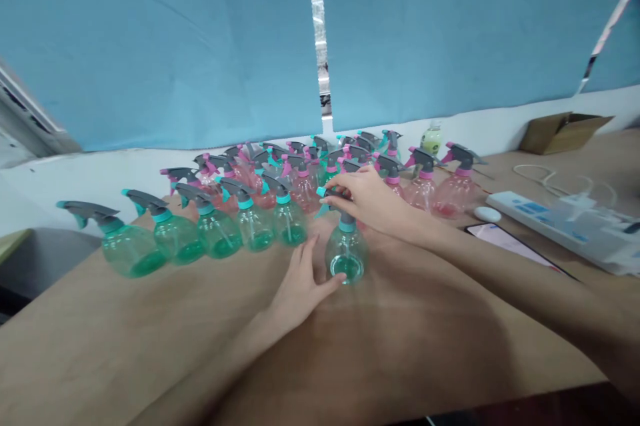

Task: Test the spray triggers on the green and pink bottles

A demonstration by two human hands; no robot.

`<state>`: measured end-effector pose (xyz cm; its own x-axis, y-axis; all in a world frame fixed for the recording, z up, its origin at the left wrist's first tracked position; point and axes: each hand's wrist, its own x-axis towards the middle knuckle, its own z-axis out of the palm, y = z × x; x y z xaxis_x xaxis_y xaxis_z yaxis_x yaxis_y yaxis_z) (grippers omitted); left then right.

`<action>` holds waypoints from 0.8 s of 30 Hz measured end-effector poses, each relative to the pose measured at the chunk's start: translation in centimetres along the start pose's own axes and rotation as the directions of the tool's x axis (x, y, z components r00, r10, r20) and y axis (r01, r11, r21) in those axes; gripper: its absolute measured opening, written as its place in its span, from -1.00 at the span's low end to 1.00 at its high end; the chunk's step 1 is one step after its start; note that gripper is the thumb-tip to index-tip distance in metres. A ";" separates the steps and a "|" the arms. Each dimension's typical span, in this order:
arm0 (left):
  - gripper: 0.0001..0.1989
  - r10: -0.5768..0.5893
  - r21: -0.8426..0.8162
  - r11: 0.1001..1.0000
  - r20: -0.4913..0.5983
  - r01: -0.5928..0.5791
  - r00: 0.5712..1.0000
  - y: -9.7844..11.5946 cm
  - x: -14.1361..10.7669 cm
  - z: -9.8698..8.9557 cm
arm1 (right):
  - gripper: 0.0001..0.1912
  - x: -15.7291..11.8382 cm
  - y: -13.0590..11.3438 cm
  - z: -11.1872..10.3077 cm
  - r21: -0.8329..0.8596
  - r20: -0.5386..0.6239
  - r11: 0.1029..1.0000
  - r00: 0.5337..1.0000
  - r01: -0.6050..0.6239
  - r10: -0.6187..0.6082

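Observation:
A clear green spray bottle (347,254) with a grey and turquoise spray head stands upright on the table, nearest to me. My right hand (367,196) is closed around its spray head from above and behind. Low at the bottle's left side is my left hand (304,283), its thumb and fingers spread, with the thumb tip by the base. To the left, several green bottles (219,233) form a slanting row. Behind stand several pink bottles (454,193) and more green ones, packed close together.
On the wooden table (150,339), a phone (515,247), a white oval object (487,214) and a white power strip (555,223) lie to the right. An open cardboard box (560,134) and a small labelled bottle (431,138) stand near the back wall.

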<state>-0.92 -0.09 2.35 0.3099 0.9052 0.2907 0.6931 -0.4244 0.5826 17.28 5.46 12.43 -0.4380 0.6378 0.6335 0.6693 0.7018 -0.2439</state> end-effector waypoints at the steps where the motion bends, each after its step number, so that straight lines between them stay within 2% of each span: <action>1: -0.27 0.007 -0.040 0.999 0.012 -0.006 1.000 0.5 0.1 0.6 | -0.80 -0.5 -0.1 -0.6 0.058 0.019 0.998 1.000 -0.024 0.023; 4: -0.31 0.040 -0.149 0.988 0.046 -0.033 0.998 2.2 0.0 2.2 | -0.72 -2.2 -0.2 -2.3 0.211 0.069 0.974 0.995 -0.080 0.067; 7: -0.37 0.044 -0.214 0.977 0.079 -0.026 0.996 3.7 -0.4 3.3 | -0.63 -4.3 0.4 -3.8 0.342 0.168 0.932 0.984 -0.120 0.065; 11: -0.36 0.066 -0.228 0.973 0.096 -0.043 0.993 4.9 -0.9 4.1 | -0.44 -7.2 2.3 -5.2 0.526 0.284 0.834 0.959 -0.167 0.013; 13: -0.36 0.082 -0.203 0.977 0.098 -0.061 0.992 5.2 -0.9 4.4 | -0.34 -8.6 3.4 -5.4 0.542 0.326 0.820 0.945 -0.185 -0.002; 16: -0.36 0.120 -0.184 0.978 0.110 -0.099 0.987 5.4 -0.6 4.7 | -0.21 -10.1 4.6 -5.2 0.496 0.331 0.848 0.943 -0.188 0.015; 18: -0.37 0.152 -0.191 0.973 0.123 -0.126 0.981 5.6 -0.3 5.0 | -0.20 -10.8 4.7 -4.8 0.480 0.315 0.854 0.948 -0.200 0.045; 22: -0.35 0.255 -0.172 0.958 0.155 -0.228 0.954 6.4 0.2 5.6 | -0.28 -11.2 3.9 -3.9 0.511 0.221 0.823 0.963 -0.248 0.152; 24: -0.37 0.297 -0.155 0.950 0.168 -0.272 0.940 6.7 0.4 5.8 | -0.43 -11.1 3.2 -3.7 0.545 0.199 0.784 0.954 -0.298 0.225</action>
<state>7.64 -2.42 1.98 0.6061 0.7286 0.3191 0.4731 -0.6527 0.5918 26.47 -0.52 7.32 -0.3863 0.8294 0.4035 0.3280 0.5324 -0.7804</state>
